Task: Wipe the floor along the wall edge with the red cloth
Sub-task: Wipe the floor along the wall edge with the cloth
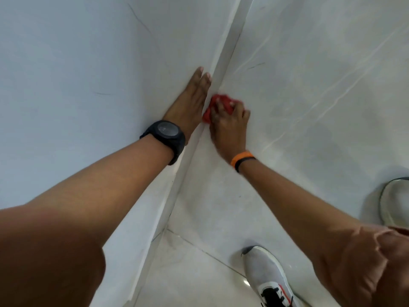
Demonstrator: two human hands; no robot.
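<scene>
No readable text, label, brand, number or sign is to be found. The face of the black watch [166, 129] is blurred and nothing can be read on it. The shoe [269, 282] bears only unreadable markings.

We count two hands, left hand [190, 103] and right hand [229, 127], one red cloth [218, 106], one black watch [167, 138], one orange wristband [242, 159], one grey shoe [267, 278].
</scene>
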